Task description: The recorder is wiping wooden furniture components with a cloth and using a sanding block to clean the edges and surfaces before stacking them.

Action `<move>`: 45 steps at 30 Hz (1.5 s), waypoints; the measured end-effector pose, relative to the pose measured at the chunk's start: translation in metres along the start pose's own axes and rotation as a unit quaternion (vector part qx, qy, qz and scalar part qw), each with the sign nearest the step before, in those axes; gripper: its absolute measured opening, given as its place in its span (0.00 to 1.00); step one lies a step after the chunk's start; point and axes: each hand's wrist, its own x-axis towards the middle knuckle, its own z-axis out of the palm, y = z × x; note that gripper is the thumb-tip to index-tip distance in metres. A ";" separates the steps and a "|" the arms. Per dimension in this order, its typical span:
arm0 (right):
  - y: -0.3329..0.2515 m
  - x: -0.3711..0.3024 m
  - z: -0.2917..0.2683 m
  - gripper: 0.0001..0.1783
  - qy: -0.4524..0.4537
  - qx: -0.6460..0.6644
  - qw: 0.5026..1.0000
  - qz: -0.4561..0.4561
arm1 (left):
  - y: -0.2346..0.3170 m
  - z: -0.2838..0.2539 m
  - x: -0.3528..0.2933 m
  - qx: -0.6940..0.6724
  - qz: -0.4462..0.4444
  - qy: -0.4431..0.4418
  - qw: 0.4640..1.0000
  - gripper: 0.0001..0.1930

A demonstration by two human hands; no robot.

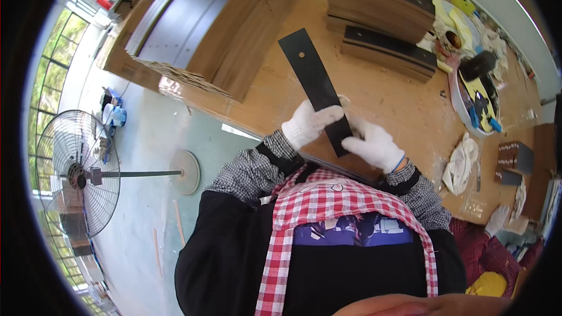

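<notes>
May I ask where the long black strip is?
In the head view, the black strip is just right of centre, held by the left hand and right hand.

White gloves (304, 126) are showing knitted cloth, the strip (313, 76) is looking smooth and matt, the table (380, 102) is appearing wooden, and the fan (77, 176) is showing metal wire.

No words, numbers or signs can be read here. The purple panel (351, 230) across the person's chest carries a printed picture, the red-checked apron (295, 206) an outlined motif; white marks on the small stacked blocks (521, 158) at right may be print, but are too small to tell
</notes>
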 end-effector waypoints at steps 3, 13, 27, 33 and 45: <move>-0.018 0.011 0.012 0.26 -0.026 -0.021 0.999 0.004 | 0.038 0.007 -0.011 0.101 0.021 0.055 0.993 0.18; -0.121 0.065 0.043 0.21 0.084 -0.143 0.919 -0.359 | 0.114 0.011 -0.049 0.419 0.222 0.354 0.806 0.63; -0.013 0.111 0.072 0.20 0.029 -0.084 0.970 -0.226 | 0.375 -0.182 -0.120 0.677 -0.044 0.423 0.600 0.38; -0.013 0.111 0.080 0.17 0.066 -0.068 0.968 -0.232 | 0.376 -0.238 -0.085 0.682 -0.100 0.393 0.609 0.35; -0.022 0.113 0.080 0.16 0.067 -0.111 0.971 -0.204 | 0.382 -0.241 -0.061 0.724 -0.147 0.382 0.555 0.35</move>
